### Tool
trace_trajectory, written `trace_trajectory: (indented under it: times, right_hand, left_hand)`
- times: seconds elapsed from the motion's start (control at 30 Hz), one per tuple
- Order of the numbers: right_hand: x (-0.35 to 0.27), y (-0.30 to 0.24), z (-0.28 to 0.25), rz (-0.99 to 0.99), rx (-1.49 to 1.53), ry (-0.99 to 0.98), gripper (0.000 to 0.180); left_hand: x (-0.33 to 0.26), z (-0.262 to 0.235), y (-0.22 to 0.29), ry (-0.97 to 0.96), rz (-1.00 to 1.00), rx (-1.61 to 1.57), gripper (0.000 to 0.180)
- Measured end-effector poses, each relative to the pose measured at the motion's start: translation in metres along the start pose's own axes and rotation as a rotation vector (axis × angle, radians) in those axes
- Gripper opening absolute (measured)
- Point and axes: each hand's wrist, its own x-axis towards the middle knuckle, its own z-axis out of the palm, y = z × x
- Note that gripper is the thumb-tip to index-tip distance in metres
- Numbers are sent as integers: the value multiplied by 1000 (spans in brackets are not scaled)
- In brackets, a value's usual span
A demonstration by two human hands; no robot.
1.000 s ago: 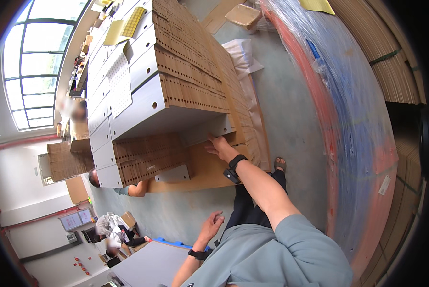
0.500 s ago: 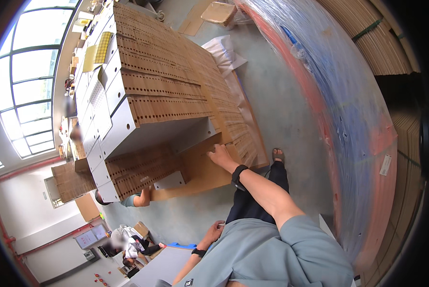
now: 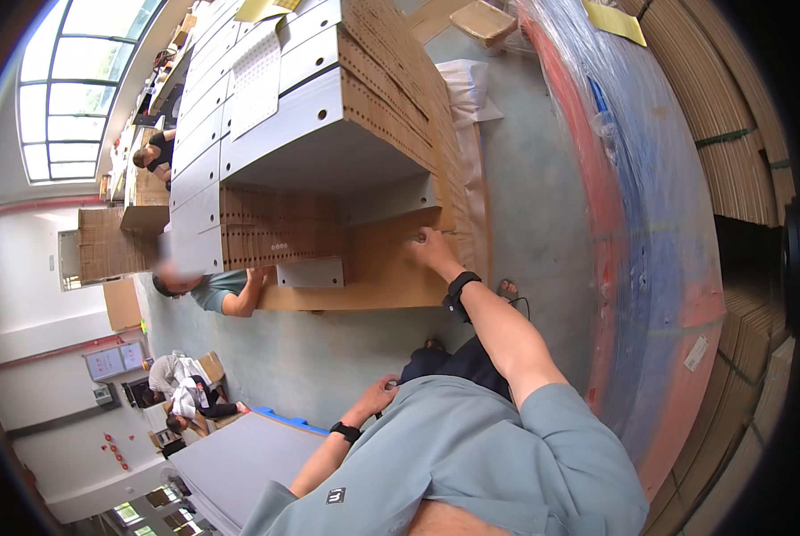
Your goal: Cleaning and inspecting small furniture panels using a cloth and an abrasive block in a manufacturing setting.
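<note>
The right hand (image 3: 434,251) has its fingers curled in over the right part of a brown sheet (image 3: 373,272) lying beside stacked hole-edged boards (image 3: 279,210), with any grip impossible to tell, while the left hand (image 3: 376,394) is near the waist, its fingers' state unclear.

You wear a grey-blue short-sleeved shirt (image 3: 525,447) with a small dark patch (image 3: 336,496), dark trousers (image 3: 468,366) and black wristbands (image 3: 346,432).

paned window (image 3: 79,96), bright daylight | white wall (image 3: 25,308) | red band (image 3: 38,206), probably piping | grey-green floor (image 3: 538,196)
</note>
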Motion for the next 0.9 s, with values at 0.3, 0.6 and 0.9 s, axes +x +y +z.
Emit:
trace_trajectory:
  times: [0.3,0.6,0.9]
  right_hand:
    - [-90,-21,-103,391,224,-708,38]
    - [-266,62,-121,809,-223,-590,46]
    - [-299,10,-50,635,-344,-829,48]
  left_hand:
    - [-23,47,-81,24,109,-495,54]
    - [-19,130,-231,156,188,-712,58]
    - [-9,151,-315,-40,149,-907,68]
